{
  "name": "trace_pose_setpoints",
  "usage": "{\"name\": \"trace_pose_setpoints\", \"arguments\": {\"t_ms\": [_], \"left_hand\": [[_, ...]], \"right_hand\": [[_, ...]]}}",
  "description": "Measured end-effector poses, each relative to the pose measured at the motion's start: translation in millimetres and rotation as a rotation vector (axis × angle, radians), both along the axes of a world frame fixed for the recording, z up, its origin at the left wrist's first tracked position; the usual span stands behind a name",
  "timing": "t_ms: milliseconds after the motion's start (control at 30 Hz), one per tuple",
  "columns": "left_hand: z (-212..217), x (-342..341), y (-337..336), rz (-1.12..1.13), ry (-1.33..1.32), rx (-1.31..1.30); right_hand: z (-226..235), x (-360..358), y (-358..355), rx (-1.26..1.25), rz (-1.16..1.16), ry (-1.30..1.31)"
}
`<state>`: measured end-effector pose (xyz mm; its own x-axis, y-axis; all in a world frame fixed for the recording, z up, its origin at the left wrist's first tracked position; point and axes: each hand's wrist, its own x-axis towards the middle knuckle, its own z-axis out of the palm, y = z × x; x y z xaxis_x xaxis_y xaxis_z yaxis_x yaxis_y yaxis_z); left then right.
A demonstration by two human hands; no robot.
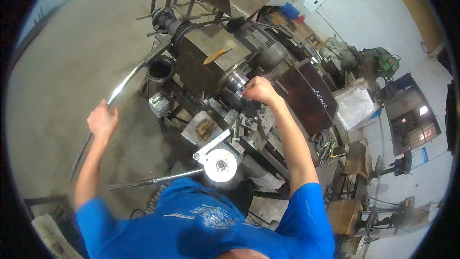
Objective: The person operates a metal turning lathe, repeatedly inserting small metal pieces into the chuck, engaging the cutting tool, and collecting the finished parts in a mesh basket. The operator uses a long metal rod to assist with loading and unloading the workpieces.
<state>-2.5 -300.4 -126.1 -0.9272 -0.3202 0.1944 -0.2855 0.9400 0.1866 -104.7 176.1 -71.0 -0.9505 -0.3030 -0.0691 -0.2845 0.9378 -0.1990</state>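
The long metal bar (pixel 125 84) runs slantwise through the left of the frame, from the machine (pixel 203 69) near the upper middle down toward the lower left. The left hand (pixel 102 121) is wrapped around it partway along, fingers curled, so that a bright stretch of bar shows above the fist and a darker end sticks out below it. The shiny metal collar (pixel 235 80) is at the centre of the frame, on the machine's lower right end, and the right hand (pixel 259 90) is right against its lower right side. That hand's fingers are bent inward, but I cannot tell whether they pinch anything, as their tips are mostly hidden.

On the box-shaped top of the machine, above and left of the collar, lies a brush (pixel 217 55) with a yellowish handle. A dark round opening (pixel 161 68) sits just left of the machine's body, close under the upper part of the bar, and a small clear tub (pixel 159 104) is below that. Lower, near the bottom middle, a white wheel (pixel 220 165) stands in front of the blue shirt (pixel 211 220), with a second rod (pixel 177 176) reaching out to its left. A dark reddish panel (pixel 308 97) leans right of centre, with a grey-white sheet (pixel 355 104) farther right
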Motion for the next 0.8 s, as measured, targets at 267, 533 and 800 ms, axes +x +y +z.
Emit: {"name": "trace_pose_setpoints", "arguments": {"t_ms": [267,533,800], "left_hand": [[18.1,4.5,3.8,-0.32,0.044,-0.048],[107.6,24.1,200.0,-1.296,0.228,0.665],[95.3,16.0,277.8,-1.417,-0.042,0.815]], "right_hand": [[21.8,102.4,-16.3,-0.698,0.252,0.188],[22.7,174.2,-27.2,-1.042,0.33,0.201],[16.6,204.4,4.7,-1.04,0.396,0.208]]}}
